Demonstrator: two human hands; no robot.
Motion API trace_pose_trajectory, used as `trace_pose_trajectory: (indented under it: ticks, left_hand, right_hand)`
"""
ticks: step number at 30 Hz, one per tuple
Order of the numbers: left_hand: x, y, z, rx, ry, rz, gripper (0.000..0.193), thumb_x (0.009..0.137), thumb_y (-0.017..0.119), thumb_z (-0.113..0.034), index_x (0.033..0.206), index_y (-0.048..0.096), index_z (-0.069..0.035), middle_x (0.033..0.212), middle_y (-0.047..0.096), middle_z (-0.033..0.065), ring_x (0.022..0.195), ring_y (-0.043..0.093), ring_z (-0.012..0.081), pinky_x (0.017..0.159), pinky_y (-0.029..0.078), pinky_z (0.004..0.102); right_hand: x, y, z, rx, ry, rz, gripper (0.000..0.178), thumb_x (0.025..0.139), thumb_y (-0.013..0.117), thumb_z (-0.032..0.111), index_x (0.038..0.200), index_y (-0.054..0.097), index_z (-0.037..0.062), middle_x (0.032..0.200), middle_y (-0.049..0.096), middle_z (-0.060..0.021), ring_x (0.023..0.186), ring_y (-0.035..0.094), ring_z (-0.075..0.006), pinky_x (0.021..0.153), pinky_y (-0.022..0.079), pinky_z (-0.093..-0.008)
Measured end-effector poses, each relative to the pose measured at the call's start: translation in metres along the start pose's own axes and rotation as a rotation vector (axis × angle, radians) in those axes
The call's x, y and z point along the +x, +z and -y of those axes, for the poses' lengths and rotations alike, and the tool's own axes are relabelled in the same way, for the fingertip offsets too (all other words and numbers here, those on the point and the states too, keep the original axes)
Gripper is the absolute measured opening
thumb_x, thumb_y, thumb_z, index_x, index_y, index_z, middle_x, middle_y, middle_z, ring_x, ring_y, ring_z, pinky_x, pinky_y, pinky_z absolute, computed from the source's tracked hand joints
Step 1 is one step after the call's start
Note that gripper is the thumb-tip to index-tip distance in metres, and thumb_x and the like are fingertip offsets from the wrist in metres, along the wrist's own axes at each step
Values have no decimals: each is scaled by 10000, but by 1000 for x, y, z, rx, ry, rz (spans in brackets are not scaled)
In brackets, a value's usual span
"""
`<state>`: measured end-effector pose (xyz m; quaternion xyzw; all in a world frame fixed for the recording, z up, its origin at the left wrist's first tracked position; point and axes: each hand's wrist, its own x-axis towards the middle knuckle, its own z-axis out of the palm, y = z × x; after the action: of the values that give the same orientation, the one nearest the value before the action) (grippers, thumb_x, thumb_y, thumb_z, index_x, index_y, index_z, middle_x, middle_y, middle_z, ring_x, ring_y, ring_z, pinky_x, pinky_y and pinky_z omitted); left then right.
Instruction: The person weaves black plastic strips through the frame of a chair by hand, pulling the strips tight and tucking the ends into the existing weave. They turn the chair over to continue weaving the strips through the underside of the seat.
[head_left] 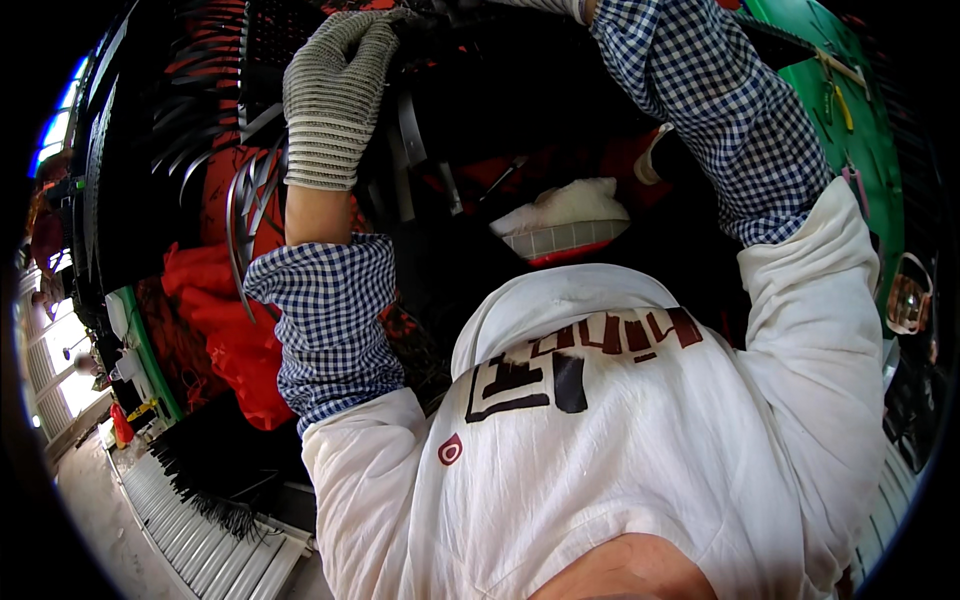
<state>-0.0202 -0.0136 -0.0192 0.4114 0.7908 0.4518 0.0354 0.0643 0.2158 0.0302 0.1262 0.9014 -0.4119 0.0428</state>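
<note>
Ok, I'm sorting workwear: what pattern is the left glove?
The left glove is whitish with dark stripes, per the head view.

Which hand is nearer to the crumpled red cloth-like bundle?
Left. The left hand, in a striped knit glove, appears above and slightly right of the bundle; the right hand, cut off at the top edge, is farther right.

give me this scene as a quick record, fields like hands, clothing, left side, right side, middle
left hand: in a striped knit glove; whether it holds anything is too dark to tell
right hand: mostly cut off by the top edge; grip hidden
clothing: white sweatshirt, blue-and-white checked sleeve covers
left side: red cloth, roller conveyor lower down
right side: green panel with a yellow handle
middle: white cushion just beyond the sweatshirt
</note>
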Motion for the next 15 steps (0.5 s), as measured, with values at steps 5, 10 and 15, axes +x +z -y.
trace_pose_trajectory:
  ticks: [5, 10, 15]
  left_hand:
    - [-7, 8, -1, -373, 95, 132, 264, 1042, 619, -148, 1240, 705, 4, 1186, 741, 106, 1081, 713, 186, 969, 553, 275]
    - [-8, 4, 2, -457, 33, 152, 274, 1033, 624, -125, 1264, 692, 6, 1221, 728, 115, 1126, 704, 206, 993, 554, 304]
    - [-8, 2, 14, -160, 112, 56, 256, 1032, 611, -83, 1259, 699, -4, 1189, 739, 112, 1086, 721, 204, 958, 574, 294]
  right_hand:
    - [1, -3, -8, 51, -94, -25, 386, 955, 694, 408, 1070, 794, 53, 951, 764, -124, 883, 698, -264, 839, 545, -403]
    - [7, 0, -8, -12, -74, -105, 385, 957, 694, 406, 984, 787, 34, 917, 756, -138, 836, 699, -265, 811, 547, -396]
    - [2, 6, -14, 87, -216, -242, 292, 998, 655, 286, 981, 753, 11, 875, 737, -148, 806, 708, -273, 792, 558, -370]
